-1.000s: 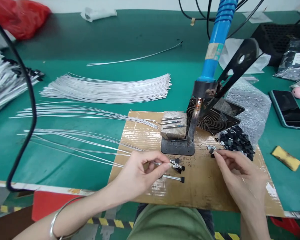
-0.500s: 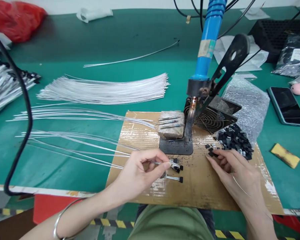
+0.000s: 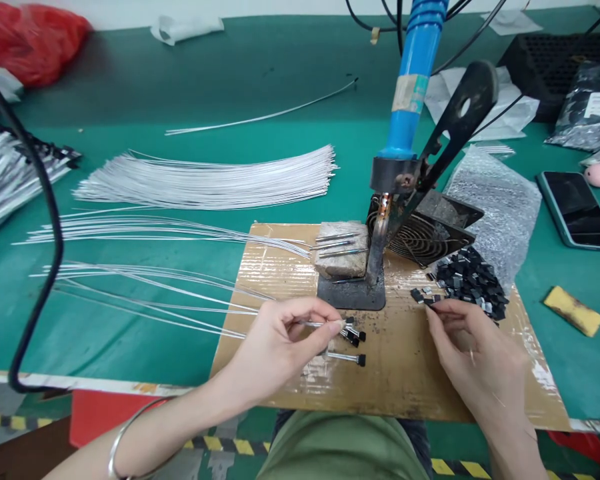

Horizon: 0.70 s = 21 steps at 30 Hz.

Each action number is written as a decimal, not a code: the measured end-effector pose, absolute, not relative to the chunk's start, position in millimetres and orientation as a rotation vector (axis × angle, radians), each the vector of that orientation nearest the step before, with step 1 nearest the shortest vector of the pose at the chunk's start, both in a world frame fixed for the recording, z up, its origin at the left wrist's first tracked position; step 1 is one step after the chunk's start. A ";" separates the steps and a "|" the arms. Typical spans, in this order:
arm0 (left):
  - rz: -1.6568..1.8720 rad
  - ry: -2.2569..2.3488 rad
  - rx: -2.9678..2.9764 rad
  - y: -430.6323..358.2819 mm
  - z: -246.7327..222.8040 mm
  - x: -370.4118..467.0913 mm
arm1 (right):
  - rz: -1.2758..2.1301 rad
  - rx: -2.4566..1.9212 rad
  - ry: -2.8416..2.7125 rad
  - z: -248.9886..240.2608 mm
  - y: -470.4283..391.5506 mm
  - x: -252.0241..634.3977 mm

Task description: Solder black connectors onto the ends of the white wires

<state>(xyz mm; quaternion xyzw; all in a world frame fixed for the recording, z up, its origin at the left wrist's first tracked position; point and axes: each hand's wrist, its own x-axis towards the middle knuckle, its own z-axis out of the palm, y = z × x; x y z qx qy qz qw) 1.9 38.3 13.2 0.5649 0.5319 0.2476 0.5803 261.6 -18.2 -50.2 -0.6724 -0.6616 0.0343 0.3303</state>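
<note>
Left hand (image 3: 294,340) over the cardboard (image 3: 395,383), its grip pinching a white wire (image 3: 307,324)! Across to the right hand (image 3: 480,360), fingertips pressed together on a small black connector (image 3: 429,303), just beside the connector pile (image 3: 473,280).

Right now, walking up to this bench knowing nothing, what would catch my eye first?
Probably the bright blue soldering iron, slanting down over the cardboard. Next, perhaps the thick bundle of white wires, spread on the green bench to its left. Then the hands: the left hand near black-tipped wires on the cardboard, the right hand with fingertips beside a pile of small black connectors.
</note>
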 end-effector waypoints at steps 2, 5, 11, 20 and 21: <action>0.586 1.261 1.325 39.0 13.3 2.3 | 0.205 -1.791 -1.539 -50.1 -21.7 259.1; 0.584 1.265 1.327 39.9 13.7 2.9 | 0.410 -1.791 -1.291 -48.2 -24.6 255.1; 0.552 1.243 1.290 41.5 17.7 6.7 | 0.711 -1.614 -0.977 -36.2 -21.1 241.8; 0.533 1.275 1.266 41.9 18.1 8.7 | 0.882 -1.492 -0.915 -30.1 -18.8 229.1; 0.533 1.278 1.262 42.2 18.0 9.0 | 0.898 -1.491 -0.921 -30.3 -18.8 228.7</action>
